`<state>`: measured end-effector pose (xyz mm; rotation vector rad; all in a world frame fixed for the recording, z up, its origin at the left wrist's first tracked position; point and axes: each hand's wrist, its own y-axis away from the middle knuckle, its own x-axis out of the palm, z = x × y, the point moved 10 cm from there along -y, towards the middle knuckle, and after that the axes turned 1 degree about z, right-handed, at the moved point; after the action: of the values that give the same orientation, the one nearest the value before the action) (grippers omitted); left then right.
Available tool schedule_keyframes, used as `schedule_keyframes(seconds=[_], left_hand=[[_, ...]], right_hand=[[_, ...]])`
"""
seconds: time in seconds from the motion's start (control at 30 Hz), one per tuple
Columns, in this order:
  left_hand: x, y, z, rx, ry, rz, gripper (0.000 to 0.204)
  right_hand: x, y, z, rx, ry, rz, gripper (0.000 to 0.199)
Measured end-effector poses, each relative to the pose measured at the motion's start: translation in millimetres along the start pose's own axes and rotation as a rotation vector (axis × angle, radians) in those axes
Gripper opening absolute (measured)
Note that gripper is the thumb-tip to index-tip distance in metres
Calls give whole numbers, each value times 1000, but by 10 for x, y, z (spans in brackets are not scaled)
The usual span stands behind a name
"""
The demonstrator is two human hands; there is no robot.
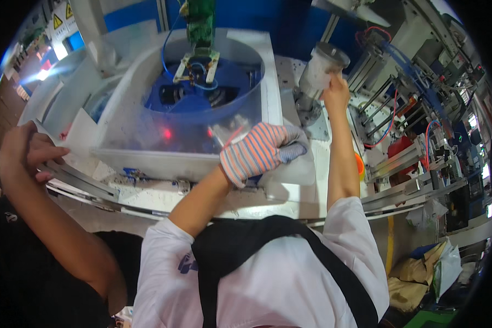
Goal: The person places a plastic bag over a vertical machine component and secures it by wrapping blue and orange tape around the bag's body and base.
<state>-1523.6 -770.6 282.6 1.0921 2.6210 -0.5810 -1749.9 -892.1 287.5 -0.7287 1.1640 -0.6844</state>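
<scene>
My left hand wears a striped orange, white and grey-blue work glove. Its fingers are curled in over the front right corner of a white, clear-walled machine housing; what they hold, if anything, is hidden. Just behind the glove lies a crumpled piece of clear plastic. A translucent sheet hangs or lies below the curled fingers. Farther right, my bare right hand is closed against the side of a tilted whitish cylinder with a dark round top. Under the cylinder stands a round metal base.
Inside the housing sits a blue round bowl beneath a mechanical gripper head. At the left, a co-worker's hand is raised near the bench edge. Metal rails, rods and red and blue tubes crowd the right side.
</scene>
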Motion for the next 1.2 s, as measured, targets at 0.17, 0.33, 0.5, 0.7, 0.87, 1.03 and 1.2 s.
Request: schedule_keyframes(seconds=[0.17, 0.33, 0.5, 0.7, 0.87, 1.03, 1.2], left_hand=[[51, 32, -79, 112, -88, -13, 24], [28, 65, 2, 13, -175, 65, 28], [62, 38, -13, 69, -100, 59, 26], [62, 40, -25, 54, -225, 80, 28], [57, 44, -43, 61, -223, 95, 27], [78, 57, -95, 115, -199, 83, 24], [134, 34, -13, 74, -85, 58, 24]], right_hand=[[-105, 291, -61, -63, 32, -84, 27], [-446, 468, 696, -162, 328, -217, 49], [-54, 131, 976, -419, 163, -10, 52], [565, 33, 767, -493, 432, 65, 32], [898, 206, 776, -469, 397, 131, 17], [735, 605, 677, -422, 132, 173, 19], [358, 810, 567, -386, -84, 348, 41]])
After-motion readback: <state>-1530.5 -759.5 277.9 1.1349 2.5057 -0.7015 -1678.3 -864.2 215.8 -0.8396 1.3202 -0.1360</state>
